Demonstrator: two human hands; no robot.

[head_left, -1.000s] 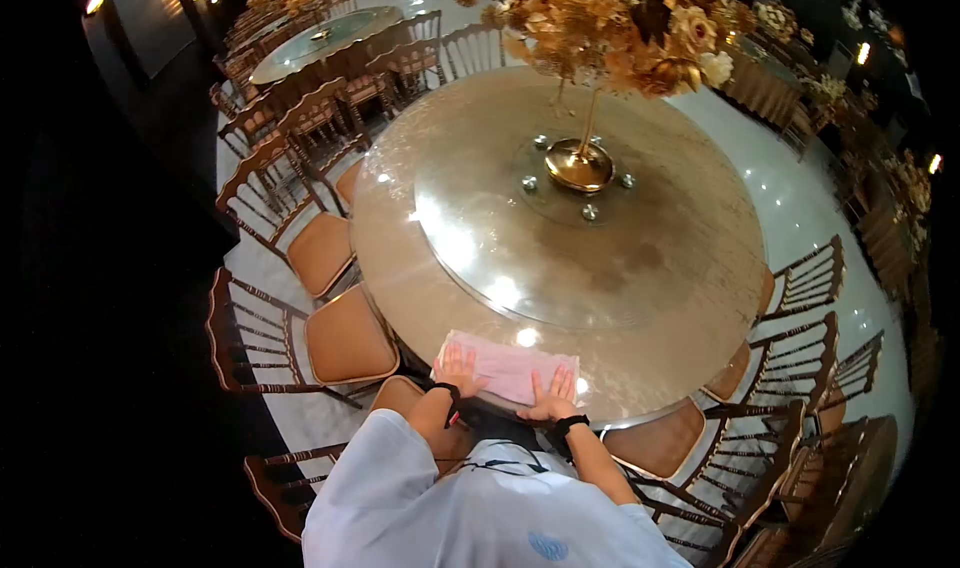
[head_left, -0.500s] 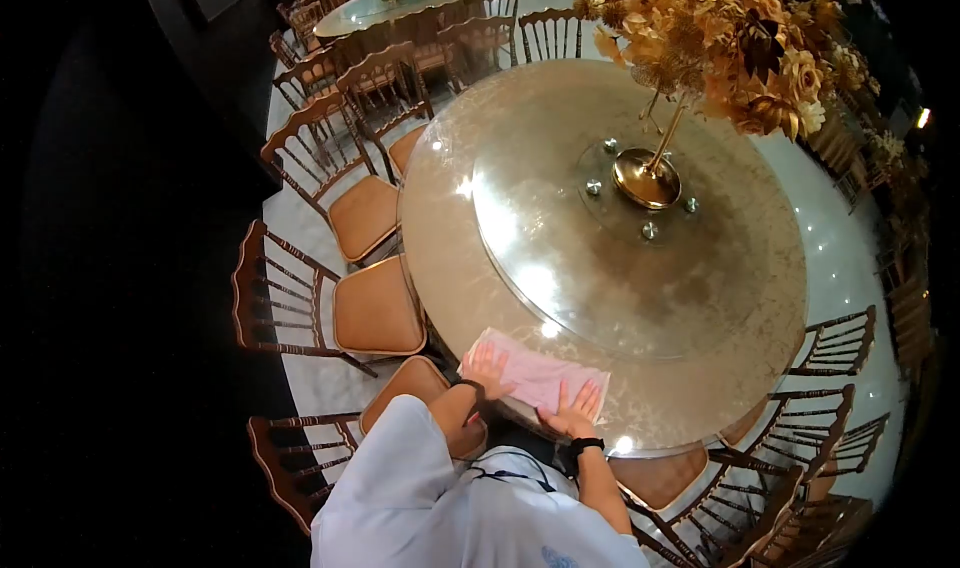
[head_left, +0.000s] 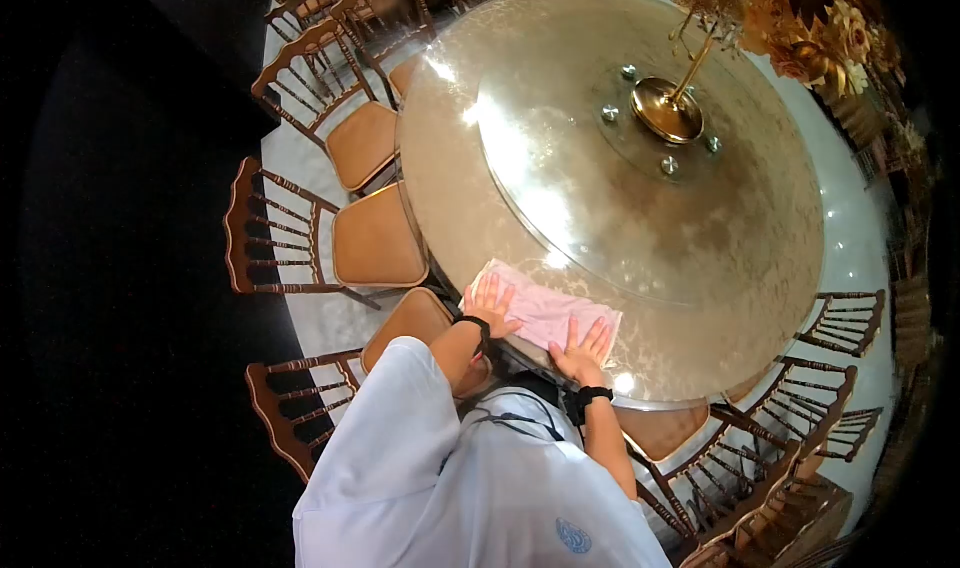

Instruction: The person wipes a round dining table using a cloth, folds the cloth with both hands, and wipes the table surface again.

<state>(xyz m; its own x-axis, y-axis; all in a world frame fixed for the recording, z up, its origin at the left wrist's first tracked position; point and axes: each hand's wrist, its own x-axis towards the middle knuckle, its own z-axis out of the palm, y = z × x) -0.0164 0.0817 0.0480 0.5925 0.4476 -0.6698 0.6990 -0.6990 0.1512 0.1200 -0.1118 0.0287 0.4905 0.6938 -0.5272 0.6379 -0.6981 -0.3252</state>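
Observation:
A pink cloth [head_left: 546, 306] lies spread flat near the edge of the round glass-topped table [head_left: 445, 193]. My left hand [head_left: 490, 306] rests flat on the cloth's left end with its fingers spread. On the right end lies my right hand [head_left: 582, 353], palm down and fingers apart. Both hands press on the cloth without gripping it. Dark bands circle both wrists.
On the table's raised round glass plate [head_left: 600, 218] stands a gold flower centrepiece [head_left: 668, 110] with small clear knobs around its base. Wooden chairs with tan seats [head_left: 378, 236] ring the table, close by on my left and right.
My view has tilted down, so the table sits higher in the picture. Both hands remain flat on the cloth, which stays near the same edge.

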